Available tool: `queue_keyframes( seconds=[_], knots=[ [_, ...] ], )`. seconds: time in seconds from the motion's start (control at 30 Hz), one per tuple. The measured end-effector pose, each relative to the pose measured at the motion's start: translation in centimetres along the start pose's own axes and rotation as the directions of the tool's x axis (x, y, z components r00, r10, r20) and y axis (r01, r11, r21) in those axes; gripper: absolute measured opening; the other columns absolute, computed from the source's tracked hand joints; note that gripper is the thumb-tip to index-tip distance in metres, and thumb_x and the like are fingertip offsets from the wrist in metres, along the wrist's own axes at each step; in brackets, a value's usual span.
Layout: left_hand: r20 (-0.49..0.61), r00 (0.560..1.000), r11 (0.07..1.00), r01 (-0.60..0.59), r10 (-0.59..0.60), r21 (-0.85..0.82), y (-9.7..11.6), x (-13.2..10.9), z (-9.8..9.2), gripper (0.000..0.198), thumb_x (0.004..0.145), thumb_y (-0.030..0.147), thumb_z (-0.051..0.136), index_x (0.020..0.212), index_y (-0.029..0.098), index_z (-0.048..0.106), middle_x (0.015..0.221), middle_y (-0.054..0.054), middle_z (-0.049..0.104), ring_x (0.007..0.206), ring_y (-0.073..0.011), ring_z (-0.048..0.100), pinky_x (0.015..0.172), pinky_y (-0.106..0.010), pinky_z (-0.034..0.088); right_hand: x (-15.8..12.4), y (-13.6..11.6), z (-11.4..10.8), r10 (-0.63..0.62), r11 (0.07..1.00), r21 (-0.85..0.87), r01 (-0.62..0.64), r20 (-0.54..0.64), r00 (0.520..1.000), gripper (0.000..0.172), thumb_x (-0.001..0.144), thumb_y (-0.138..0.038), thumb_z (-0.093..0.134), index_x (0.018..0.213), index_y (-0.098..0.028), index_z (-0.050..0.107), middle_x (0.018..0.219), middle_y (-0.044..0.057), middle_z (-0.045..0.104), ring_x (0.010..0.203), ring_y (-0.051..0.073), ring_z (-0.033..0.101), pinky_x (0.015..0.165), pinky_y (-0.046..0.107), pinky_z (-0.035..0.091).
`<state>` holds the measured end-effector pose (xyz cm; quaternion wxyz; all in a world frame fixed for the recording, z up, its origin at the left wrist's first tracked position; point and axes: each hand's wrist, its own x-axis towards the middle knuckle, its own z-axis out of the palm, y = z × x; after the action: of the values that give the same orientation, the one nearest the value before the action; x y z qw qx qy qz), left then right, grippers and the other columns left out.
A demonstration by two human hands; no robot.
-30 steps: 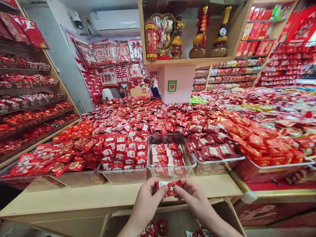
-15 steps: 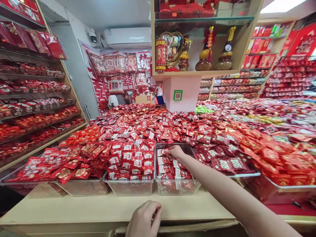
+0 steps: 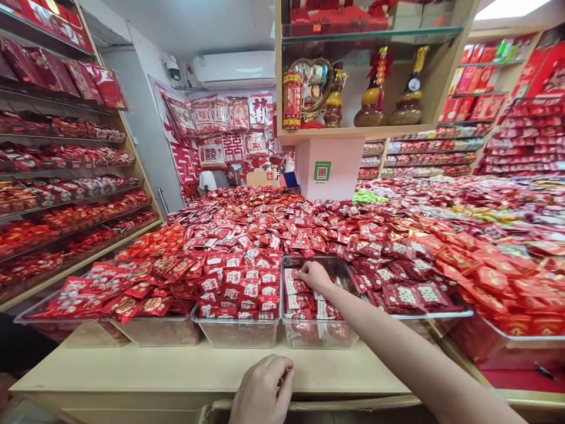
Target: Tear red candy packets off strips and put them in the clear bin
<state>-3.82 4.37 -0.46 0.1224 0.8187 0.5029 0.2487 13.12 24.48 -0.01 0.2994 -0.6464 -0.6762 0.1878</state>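
Observation:
My right hand (image 3: 315, 277) reaches into a clear plastic bin (image 3: 318, 338). Its fingers are pinched at the edge of a small red-and-white packet (image 3: 293, 284) on the left side of that bin, and more such packets lie beneath in stacked rows. My left hand (image 3: 263, 390) hovers by the counter's front edge, loosely curled with the thumb near the index finger; nothing shows in it. A fuller bin (image 3: 238, 335) of neatly stacked red packets with white labels stands directly to the left of the one I reach into.
Dark red packets (image 3: 404, 294) and orange-red packets (image 3: 507, 288) fill trays on the right. The pale counter (image 3: 154, 368) runs in front of the bins, with a cardboard box edge (image 3: 362, 405) below it. A shelf unit (image 3: 357, 134) overhangs the pile behind.
The view has shifted slightly, moving the scene rightward. My right hand has moved slightly left within the bin, over the packets. My left hand keeps nearly the same curled pose.

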Motion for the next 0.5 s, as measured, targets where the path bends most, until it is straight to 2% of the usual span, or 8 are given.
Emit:
queue_keyframes(
  seconds=[0.17, 0.33, 0.43, 0.5],
  knots=[
    [-0.025, 1.0, 1.0, -0.002, 0.003, 0.025, 0.0, 0.0, -0.1, 0.017, 0.081, 0.017, 0.039, 0.079, 0.022, 0.055, 0.073, -0.002, 0.063, 0.067, -0.0165, 0.059, 0.06, -0.024, 0.044, -0.2, -0.1, 0.1, -0.04, 0.999, 0.02, 0.04, 0.004, 0.999, 0.023, 0.056, -0.034, 0.067, 0.065, -0.015, 0.059, 0.073, 0.006, 0.061, 0.067, 0.016, 0.054, 0.056, 0.023, 0.034],
    [-0.057, 0.998, 0.999, -0.019, 0.021, 0.032, -0.3, 0.0, 0.1, 0.016, 0.08, 0.019, 0.041, 0.078, 0.022, 0.056, 0.071, -0.002, 0.063, 0.064, -0.016, 0.058, 0.059, -0.022, 0.044, 0.2, -0.1, -0.3, 0.031, 0.992, 0.12, -0.029, -0.015, 0.999, 0.009, 0.06, -0.022, 0.063, 0.062, -0.014, 0.059, 0.067, 0.005, 0.062, 0.063, 0.015, 0.055, 0.054, 0.022, 0.035],
    [-0.107, 0.994, 1.0, -0.004, 0.002, -0.012, -0.8, -0.1, 0.8, 0.016, 0.079, 0.024, 0.042, 0.076, 0.023, 0.058, 0.068, -0.002, 0.063, 0.06, -0.0159, 0.058, 0.056, -0.022, 0.044, 0.3, -0.6, -1.5, 0.064, 0.979, 0.195, -0.055, -0.038, 0.997, 0.007, 0.061, -0.019, 0.06, 0.059, -0.013, 0.057, 0.063, 0.005, 0.061, 0.061, 0.015, 0.055, 0.054, 0.023, 0.036],
    [-0.174, 0.983, 0.992, 0.03, -0.051, -0.122, -1.0, -0.1, 1.1, 0.016, 0.077, 0.029, 0.045, 0.076, 0.022, 0.06, 0.066, -0.003, 0.064, 0.058, -0.0159, 0.058, 0.054, -0.022, 0.044, -0.5, -1.1, -2.9, 0.063, 0.969, 0.245, -0.043, -0.073, 0.995, 0.009, 0.063, -0.021, 0.058, 0.061, -0.013, 0.057, 0.063, 0.004, 0.061, 0.06, 0.014, 0.054, 0.053, 0.022, 0.037]
  ],
)
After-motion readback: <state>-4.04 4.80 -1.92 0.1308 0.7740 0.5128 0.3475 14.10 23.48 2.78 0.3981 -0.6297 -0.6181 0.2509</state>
